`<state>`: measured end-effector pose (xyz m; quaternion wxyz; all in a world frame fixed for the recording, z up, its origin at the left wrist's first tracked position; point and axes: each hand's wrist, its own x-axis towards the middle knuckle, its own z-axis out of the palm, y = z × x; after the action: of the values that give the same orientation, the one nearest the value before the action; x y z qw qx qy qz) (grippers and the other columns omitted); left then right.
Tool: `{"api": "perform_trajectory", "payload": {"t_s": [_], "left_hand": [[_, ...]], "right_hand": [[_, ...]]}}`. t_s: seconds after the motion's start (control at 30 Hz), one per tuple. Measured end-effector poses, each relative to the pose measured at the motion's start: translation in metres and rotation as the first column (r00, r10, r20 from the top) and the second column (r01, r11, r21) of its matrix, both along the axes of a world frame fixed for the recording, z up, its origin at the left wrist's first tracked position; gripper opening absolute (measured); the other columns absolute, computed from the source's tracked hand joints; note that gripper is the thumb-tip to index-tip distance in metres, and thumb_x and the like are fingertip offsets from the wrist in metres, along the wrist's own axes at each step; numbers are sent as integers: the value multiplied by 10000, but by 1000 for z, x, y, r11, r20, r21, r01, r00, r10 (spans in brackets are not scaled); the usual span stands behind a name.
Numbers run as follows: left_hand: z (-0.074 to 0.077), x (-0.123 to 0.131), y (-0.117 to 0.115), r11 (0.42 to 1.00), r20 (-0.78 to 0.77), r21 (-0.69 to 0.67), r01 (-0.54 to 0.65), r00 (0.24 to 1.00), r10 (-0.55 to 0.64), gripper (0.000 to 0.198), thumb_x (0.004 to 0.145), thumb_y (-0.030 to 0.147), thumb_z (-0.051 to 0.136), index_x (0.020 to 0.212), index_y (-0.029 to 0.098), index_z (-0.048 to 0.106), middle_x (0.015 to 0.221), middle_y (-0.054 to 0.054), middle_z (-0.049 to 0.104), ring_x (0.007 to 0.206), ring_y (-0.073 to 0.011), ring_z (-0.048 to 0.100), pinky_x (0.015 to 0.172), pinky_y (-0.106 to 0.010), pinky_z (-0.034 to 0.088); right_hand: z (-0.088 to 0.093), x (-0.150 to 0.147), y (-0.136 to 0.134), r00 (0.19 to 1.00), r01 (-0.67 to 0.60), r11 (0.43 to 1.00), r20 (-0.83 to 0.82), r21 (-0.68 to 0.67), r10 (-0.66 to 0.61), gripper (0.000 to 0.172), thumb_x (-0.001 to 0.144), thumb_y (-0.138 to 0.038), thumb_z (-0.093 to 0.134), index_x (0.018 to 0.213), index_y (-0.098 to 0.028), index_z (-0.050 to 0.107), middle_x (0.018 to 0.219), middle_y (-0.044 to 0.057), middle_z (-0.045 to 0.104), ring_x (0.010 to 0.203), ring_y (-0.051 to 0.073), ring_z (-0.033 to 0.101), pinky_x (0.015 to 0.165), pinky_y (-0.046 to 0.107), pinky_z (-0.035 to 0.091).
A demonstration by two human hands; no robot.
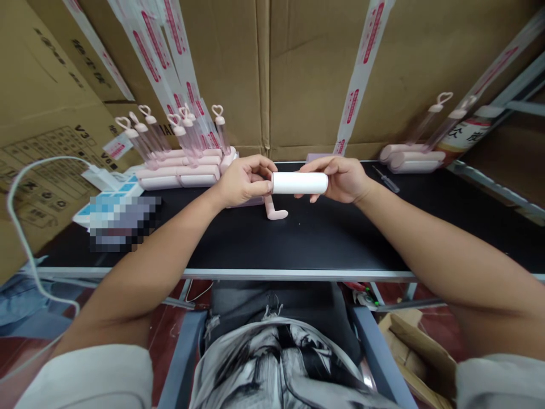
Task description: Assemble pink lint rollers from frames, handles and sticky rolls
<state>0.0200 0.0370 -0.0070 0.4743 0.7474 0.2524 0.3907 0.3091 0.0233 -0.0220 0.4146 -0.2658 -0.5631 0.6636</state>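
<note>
A white roll [300, 183] lies level between both hands above the black table [298, 244]. My left hand [244, 179] is closed, its fingers pinched at the roll's left end. My right hand [340, 179] wraps round the roll's right end. A pink handle piece [275, 211] hangs or stands just below the roll's left end; I cannot tell whether it is joined to the roll.
Several pink lint rollers with heart-topped handles [183, 153] stand at the back left, two more [419, 156] at the back right. A screwdriver [386, 179] lies right of my right hand. Cardboard boxes [272, 74] wall the back. A white cable [25, 227] hangs at the left.
</note>
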Motion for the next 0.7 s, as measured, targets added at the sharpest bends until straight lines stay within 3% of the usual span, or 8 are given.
{"api": "perform_trajectory", "payload": {"t_s": [0.17,0.3,0.53,0.7], "left_hand": [[-5,1,4,994,43,-38,-101,994,102,495,718,252,852,1188,133,753,1033,-58,795,811,-195,811,676,-305,708],[-14,4,10,993,75,-57,-106,991,110,667,695,325,966,1292,162,717,1162,-87,782,865,-220,830,671,-312,712],[-18,4,19,990,136,-8,-140,981,140,746,581,437,1084,1163,185,691,1076,-44,762,804,-156,756,593,-241,659],[-15,5,22,985,157,-50,-167,972,173,746,587,428,1072,1161,181,664,1050,-48,784,584,-93,665,426,-201,524]], "right_hand": [[2,-6,-3,994,93,996,-58,-18,-94,435,644,-256,634,1038,-127,765,966,148,867,818,349,855,570,382,700],[2,-12,-4,982,170,985,-82,-30,-172,405,686,-265,647,1058,-149,755,992,134,871,834,320,856,628,368,714],[2,-16,-7,981,180,983,-71,-23,-181,405,702,-267,642,1078,-173,758,1003,115,865,953,315,850,802,444,751],[-1,-18,-4,955,289,957,-84,24,-286,328,840,-361,677,1136,-243,756,992,62,846,1032,293,839,911,483,751]]}}
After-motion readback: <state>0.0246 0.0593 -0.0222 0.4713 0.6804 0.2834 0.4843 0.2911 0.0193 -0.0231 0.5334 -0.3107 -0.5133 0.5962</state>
